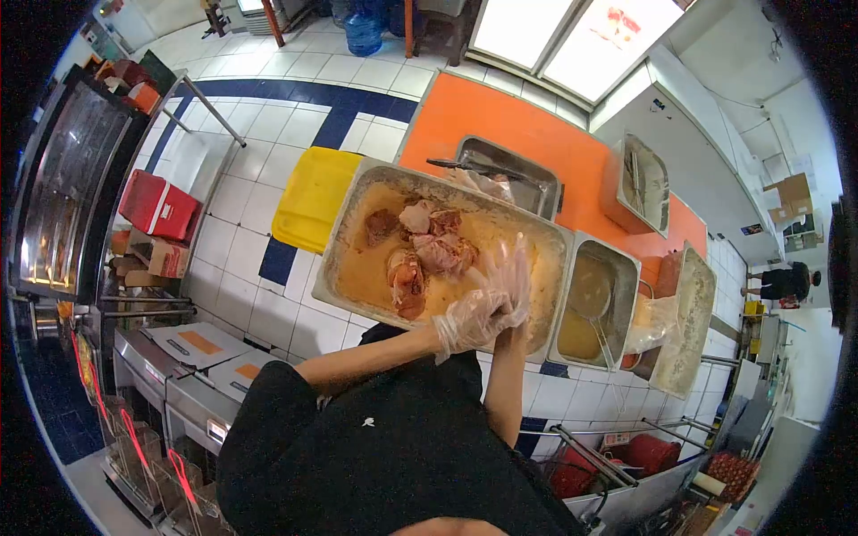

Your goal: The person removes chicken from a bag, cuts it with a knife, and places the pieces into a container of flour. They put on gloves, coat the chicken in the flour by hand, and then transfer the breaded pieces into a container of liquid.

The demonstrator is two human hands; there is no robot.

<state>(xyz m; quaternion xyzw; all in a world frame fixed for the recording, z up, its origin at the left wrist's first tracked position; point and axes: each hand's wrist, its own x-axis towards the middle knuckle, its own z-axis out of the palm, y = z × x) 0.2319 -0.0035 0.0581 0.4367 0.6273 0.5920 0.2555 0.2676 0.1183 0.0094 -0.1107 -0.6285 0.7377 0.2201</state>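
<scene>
Both my hands wear clear plastic gloves and meet over the near right part of a large metal pan point(332, 284) of pale orange breading flour. My left hand point(465, 329) reaches across from the left, its fingers closed at the right wrist, on the cuff of that plastic glove point(511, 314). My right hand point(508, 272) points away from me with its fingers stretched out, holding nothing. Several pieces of raw meat, which look like chicken point(444, 253), lie on the flour left of my hands. The overlap partly hides the left fingertips.
Right of the pan stands a metal tub point(633, 268) of cloudy liquid with a strainer point(590, 304). Beyond is a smaller pan point(536, 183) with tongs point(483, 167) on the orange table point(465, 107). A yellow container point(308, 201) sits left; fryers point(192, 357) stand near left. Another person point(786, 282) is far right.
</scene>
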